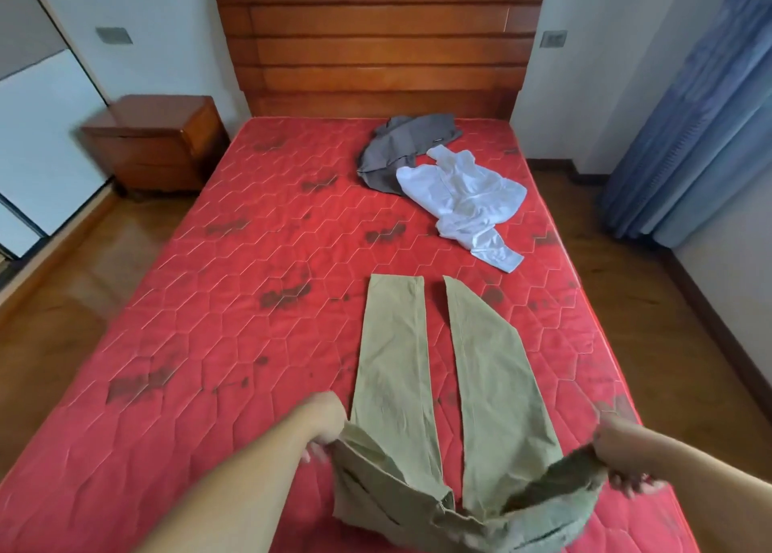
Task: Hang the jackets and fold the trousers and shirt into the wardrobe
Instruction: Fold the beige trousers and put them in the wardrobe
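Khaki trousers (443, 385), legs toward headboard (376, 38)

Khaki trousers (451, 385) on red mattress (234, 302), waistband in both hands

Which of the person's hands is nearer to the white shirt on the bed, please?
Right. The right hand grips the khaki trousers waistband below the white shirt; the left hand grips it farther left.
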The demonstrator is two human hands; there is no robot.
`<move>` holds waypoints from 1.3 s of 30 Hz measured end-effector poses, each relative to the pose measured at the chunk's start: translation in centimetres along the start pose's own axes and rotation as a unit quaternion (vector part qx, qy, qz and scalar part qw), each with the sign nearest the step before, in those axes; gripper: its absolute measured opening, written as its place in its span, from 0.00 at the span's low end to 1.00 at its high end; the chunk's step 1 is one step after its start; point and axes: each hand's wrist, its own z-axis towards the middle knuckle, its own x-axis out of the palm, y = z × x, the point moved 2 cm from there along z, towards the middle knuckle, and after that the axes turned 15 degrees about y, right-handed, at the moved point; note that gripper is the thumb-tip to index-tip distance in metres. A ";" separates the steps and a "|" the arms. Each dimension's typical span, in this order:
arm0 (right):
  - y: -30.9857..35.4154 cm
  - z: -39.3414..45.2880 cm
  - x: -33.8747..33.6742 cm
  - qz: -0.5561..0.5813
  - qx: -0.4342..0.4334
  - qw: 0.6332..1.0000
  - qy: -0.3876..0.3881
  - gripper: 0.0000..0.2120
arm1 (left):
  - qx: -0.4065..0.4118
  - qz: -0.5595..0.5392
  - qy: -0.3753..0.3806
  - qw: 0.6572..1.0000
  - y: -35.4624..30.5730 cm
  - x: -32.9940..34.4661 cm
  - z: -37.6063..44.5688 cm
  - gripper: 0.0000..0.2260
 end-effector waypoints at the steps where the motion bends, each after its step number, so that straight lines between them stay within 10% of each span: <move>1: 2.1 -1.6 -3.5 -0.013 -0.033 0.996 -0.085 0.15 | 0.041 -0.061 -0.101 0.992 -1.5 -2.7 -0.5 0.21; 5: 7.5 -14.8 -18.7 0.263 -0.252 0.812 -0.456 0.14 | 0.230 -0.257 -0.419 0.840 -6.7 -17.6 -9.7 0.17; 10: 7.4 -33.4 -26.1 0.276 -0.356 0.648 -0.614 0.13 | 0.364 -0.275 -0.602 0.655 -9.4 -27.3 -25.8 0.15; 17: 5.6 -35.1 -24.5 0.250 -0.403 0.570 -0.671 0.19 | 0.378 -0.260 -0.642 0.614 -9.1 -26.0 -29.1 0.16; 28: 3.1 -7.7 -6.4 0.144 -0.286 0.838 -0.441 0.16 | 0.197 -0.166 -0.436 0.862 -1.2 -7.3 -6.9 0.16; 39: -2.0 1.5 7.9 -0.153 -0.120 0.978 -0.077 0.13 | 0.044 0.000 -0.129 0.991 3.7 7.3 -1.4 0.18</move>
